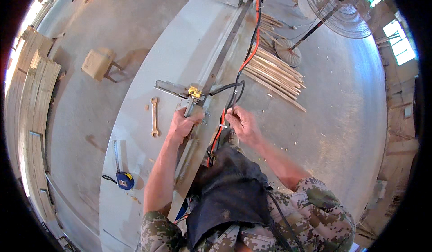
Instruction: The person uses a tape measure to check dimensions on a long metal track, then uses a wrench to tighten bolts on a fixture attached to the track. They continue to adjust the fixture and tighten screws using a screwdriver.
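GRIP: I am clamping my left hand (182,125) on the bracket (192,100) at the rail (223,56) | my right hand (240,122) is pinching the cables (234,92) beside it | HANDLING: cables judged light, limp, slippery, best taken near the end; bracket rigid, heavy.

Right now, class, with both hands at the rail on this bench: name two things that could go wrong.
1. The right hand grips the red and black cables beside the metal rail; a tug might chafe or snag them on its edge.
2. The wrench and tape measure lie loose near the left hand; an elbow could knock them off.
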`<state>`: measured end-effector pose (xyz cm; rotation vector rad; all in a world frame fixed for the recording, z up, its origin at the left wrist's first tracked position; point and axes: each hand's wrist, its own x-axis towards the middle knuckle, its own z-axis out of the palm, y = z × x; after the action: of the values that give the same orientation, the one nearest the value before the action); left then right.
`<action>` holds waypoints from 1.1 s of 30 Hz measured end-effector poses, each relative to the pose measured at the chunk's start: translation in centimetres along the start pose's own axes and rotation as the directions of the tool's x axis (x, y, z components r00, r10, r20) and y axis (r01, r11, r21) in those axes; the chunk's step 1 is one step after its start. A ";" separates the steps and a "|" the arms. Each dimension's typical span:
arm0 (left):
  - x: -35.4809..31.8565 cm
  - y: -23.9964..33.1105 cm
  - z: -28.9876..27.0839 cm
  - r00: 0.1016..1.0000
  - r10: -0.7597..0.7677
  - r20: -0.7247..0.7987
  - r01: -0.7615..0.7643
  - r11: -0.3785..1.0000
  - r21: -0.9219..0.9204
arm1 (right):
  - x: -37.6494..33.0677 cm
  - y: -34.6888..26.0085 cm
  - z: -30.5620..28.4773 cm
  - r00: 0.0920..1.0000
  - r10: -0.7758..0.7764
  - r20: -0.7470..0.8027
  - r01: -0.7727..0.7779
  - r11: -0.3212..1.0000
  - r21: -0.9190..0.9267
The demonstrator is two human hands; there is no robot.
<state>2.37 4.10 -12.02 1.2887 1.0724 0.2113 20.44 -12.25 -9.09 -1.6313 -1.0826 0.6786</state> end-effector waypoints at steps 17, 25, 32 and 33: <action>-0.5 0.5 -0.1 1.000 0.002 -0.017 -0.002 1.000 0.009 | 0.7 -0.4 2.6 0.951 -0.298 -0.085 0.271 0.933 -0.239; -0.7 0.6 0.0 0.999 0.033 -0.012 -0.033 0.999 -0.038 | 0.9 0.3 3.3 0.936 -0.332 -0.121 0.304 0.931 -0.202; -0.4 0.1 0.3 1.000 0.008 -0.016 -0.008 1.000 -0.025 | 1.2 -0.7 2.7 0.964 -0.235 -0.123 0.205 0.955 -0.215; -0.5 0.3 0.4 1.000 0.011 -0.010 -0.012 0.999 -0.034 | 1.2 -0.9 2.3 0.969 -0.223 -0.109 0.198 0.959 -0.202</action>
<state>2.51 3.64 -11.57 1.2645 1.0658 0.2443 18.75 -10.09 -8.92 -1.6656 -1.2328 0.3308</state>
